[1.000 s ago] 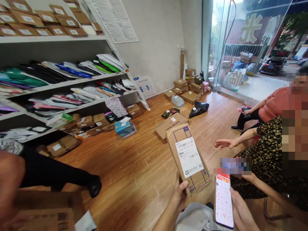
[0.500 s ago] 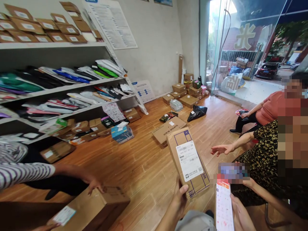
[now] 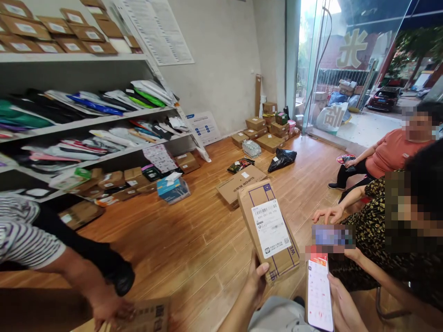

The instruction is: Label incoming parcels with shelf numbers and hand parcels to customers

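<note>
My left hand point(image 3: 255, 279) grips the lower left corner of a brown cardboard parcel point(image 3: 245, 203), its thumb on the front edge. The parcel is tilted, with a white shipping label point(image 3: 272, 228) and purple printed lines facing me. Lower right, my right hand point(image 3: 341, 295) is wrapped round a smartphone point(image 3: 320, 295), whose lit screen shows rows of small icons. The phone's upper end sits just right of and below the parcel, close to another person's blurred phone point(image 3: 330, 237).
A person in a striped sleeve point(image 3: 31, 240) bends over a carton point(image 3: 148, 316) at lower left. Two seated people are on the right, one in a patterned garment point(image 3: 367, 221). Shelves point(image 3: 131, 115) of parcels stand left; a SUPOR box point(image 3: 238, 184) and black bag point(image 3: 282, 159) lie on the floor.
The person at left has lowered the large carton towards the bottom edge. The seated person in the patterned garment leans in, hand closer to their phone. My parcel and phone barely shift.
</note>
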Available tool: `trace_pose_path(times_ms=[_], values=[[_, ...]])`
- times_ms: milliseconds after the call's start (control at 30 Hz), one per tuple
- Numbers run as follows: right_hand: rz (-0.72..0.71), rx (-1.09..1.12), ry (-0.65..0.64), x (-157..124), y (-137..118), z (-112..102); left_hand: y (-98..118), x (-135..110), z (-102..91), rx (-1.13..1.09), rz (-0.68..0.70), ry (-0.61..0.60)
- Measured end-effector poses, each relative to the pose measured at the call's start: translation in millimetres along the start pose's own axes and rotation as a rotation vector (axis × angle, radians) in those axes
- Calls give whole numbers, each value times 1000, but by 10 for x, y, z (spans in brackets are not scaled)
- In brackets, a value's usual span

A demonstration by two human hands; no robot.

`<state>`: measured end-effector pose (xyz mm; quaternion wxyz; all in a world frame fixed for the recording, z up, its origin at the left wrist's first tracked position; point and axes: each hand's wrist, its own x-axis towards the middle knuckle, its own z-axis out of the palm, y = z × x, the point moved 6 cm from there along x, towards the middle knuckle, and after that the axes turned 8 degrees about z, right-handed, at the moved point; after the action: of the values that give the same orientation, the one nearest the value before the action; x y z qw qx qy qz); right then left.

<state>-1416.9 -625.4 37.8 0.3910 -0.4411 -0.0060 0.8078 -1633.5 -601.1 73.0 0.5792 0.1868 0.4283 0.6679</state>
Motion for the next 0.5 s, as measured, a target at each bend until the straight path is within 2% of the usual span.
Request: trace_pose_path(times_ms=[500], values=[[13,-23,0,-30,-3,14,-17,12,33,-25,17,32]])
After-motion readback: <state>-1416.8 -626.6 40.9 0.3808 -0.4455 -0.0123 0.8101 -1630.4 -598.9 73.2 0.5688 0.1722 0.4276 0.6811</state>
